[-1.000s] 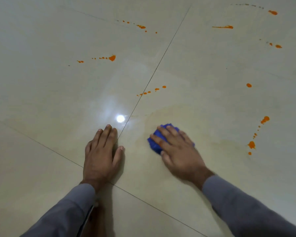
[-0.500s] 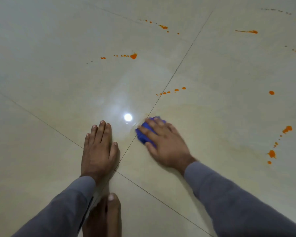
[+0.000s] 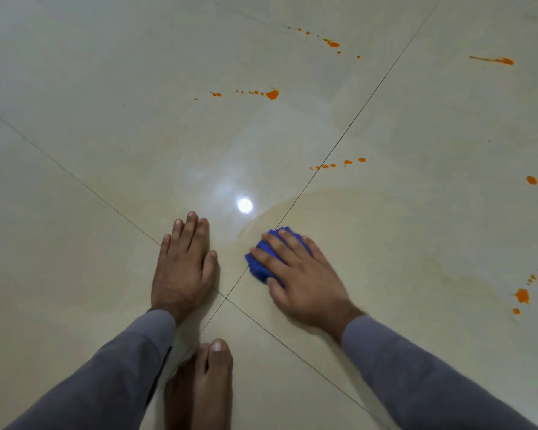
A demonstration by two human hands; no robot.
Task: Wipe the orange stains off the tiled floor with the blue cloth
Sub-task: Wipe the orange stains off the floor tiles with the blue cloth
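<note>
The blue cloth (image 3: 259,268) is bunched on the glossy cream tiled floor (image 3: 106,150), over a grout line just ahead of the tile junction. My right hand (image 3: 302,274) presses down on it with spread, fairly straight fingers. My left hand (image 3: 184,268) rests flat on the floor to the cloth's left, holding nothing. Orange stains lie ahead: a drop trail (image 3: 333,165) across the grout line, a larger blot (image 3: 272,94) further out, a far trail (image 3: 332,43), a streak (image 3: 503,60), a single drop (image 3: 531,180) and blots at the right (image 3: 522,295).
A faint yellowish wet smear (image 3: 370,218) spreads over the tile right of the cloth. A lamp's reflection (image 3: 244,205) glares between my hands. My bare foot (image 3: 208,386) stands on the floor below my left hand.
My right hand has slid the cloth leftward, from the right tile onto the grout line and nearer my left hand. The view has shifted and my foot has come into sight.
</note>
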